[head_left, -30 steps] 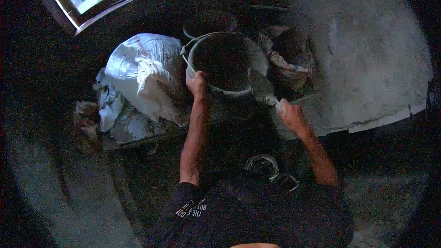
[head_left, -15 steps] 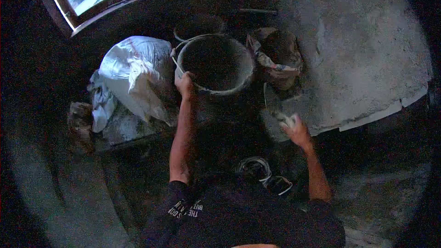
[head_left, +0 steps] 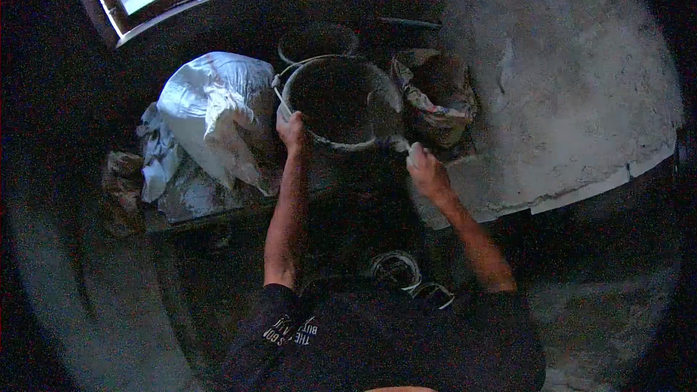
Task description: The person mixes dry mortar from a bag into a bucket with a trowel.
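Observation:
A round bucket [head_left: 343, 147] stands in the middle of the view, its inside mostly dark. My left hand [head_left: 292, 133] is closed on its near left rim, beside the raised end of its handle. In my right hand [head_left: 430, 176] is the pale handle of a trowel [head_left: 387, 109], fingers wrapped round it. The trowel's blade lies over the right side of the bucket's mouth, slanting inward across the rim. Whether the blade carries any material is too dark to tell.
A big white sack [head_left: 210, 101] leans left of the bucket. An open paper bag [head_left: 443, 101] stands to its right, against a rough grey slab [head_left: 573, 123]. Another round container [head_left: 317, 38] sits behind. Pale rings [head_left: 396, 268] lie low near my body.
My right hand has carried the trowel left and away from me, from the grey slab's edge to the bucket's mouth. My left hand stays on the rim.

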### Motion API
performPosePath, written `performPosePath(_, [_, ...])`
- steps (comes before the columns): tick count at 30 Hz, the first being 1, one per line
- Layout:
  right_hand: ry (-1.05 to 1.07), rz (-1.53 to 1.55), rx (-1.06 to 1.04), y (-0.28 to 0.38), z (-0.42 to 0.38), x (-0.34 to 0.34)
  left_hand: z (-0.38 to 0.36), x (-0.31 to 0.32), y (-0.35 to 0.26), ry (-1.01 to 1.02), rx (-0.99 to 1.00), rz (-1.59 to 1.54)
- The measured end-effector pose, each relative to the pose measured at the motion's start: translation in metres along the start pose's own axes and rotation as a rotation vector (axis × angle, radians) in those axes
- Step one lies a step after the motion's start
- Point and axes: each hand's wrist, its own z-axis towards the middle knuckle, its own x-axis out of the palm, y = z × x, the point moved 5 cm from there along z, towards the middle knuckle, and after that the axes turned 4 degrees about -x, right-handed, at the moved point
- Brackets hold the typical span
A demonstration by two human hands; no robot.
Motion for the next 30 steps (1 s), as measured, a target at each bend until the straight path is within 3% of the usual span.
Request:
performPosePath(1, [0.138, -0.104, 0.089, -0.003, -0.003, 0.012, -0.001, 0.000, -0.001, 0.011, -0.035, 0.017])
performPosePath(2, [0.142, -0.102, 0.088, -0.004, -0.006, 0.014, 0.003, -0.001, 0.007, 0.009, -0.038, 0.019])
performPosePath(4, [0.263, 0.093, 0.263, -0.009, -0.013, 0.017, 0.012, -0.001, 0.018, 0.017, 0.030, 0.017])
performPosePath(8, [0.245, 0.040, 0.299, -0.022, -0.053, 0.015, 0.006, 0.002, 0.010, -0.035, -0.018, 0.093])
performPosePath(11, [0.216, -0.088, 0.235, -0.035, -0.077, 0.004, -0.005, 0.003, -0.014, -0.020, 0.096, 0.045])
performPosePath(13, [0.235, 0.102, 0.459, -0.041, -0.080, -0.019, -0.004, 0.002, -0.010, -0.003, 0.003, 0.086])
performPosePath(14, [0.231, 0.102, 0.458, -0.046, -0.082, -0.021, -0.003, 0.002, -0.012, -0.003, 0.006, 0.084])
performPosePath(16, [-0.009, -0.150, 0.039, -0.034, -0.076, -0.039, -0.005, 0.003, -0.010, 0.027, -0.085, 0.040])
performPosePath(17, [-0.008, -0.149, 0.040, -0.036, -0.074, -0.040, -0.004, 0.004, -0.006, 0.027, -0.086, 0.041])
performPosePath(19, [0.053, 0.515, 0.400, -0.047, -0.061, -0.035, 0.000, 0.002, -0.002, -0.034, -0.001, 0.059])
performPosePath(23, [0.290, 0.655, 0.490, -0.056, -0.045, 0.011, -0.003, 0.000, -0.004, -0.016, -0.018, 0.121])
performPosePath(25, [0.171, 1.626, 0.406, -0.053, -0.037, 0.049, 0.002, 0.001, 0.001, 0.062, 0.038, 0.027])
performPosePath(26, [0.176, 1.630, 0.404, -0.053, -0.035, 0.056, 0.001, 0.000, 0.001, 0.057, 0.039, 0.030])
performPosePath(29, [0.564, 1.382, 0.852, -0.025, -0.029, 0.072, -0.010, 0.002, -0.011, 0.017, 0.009, -0.016])
performPosePath(30, [0.566, 1.384, 0.853, -0.025, -0.031, 0.074, -0.009, 0.001, -0.010, 0.035, 0.006, 0.002])
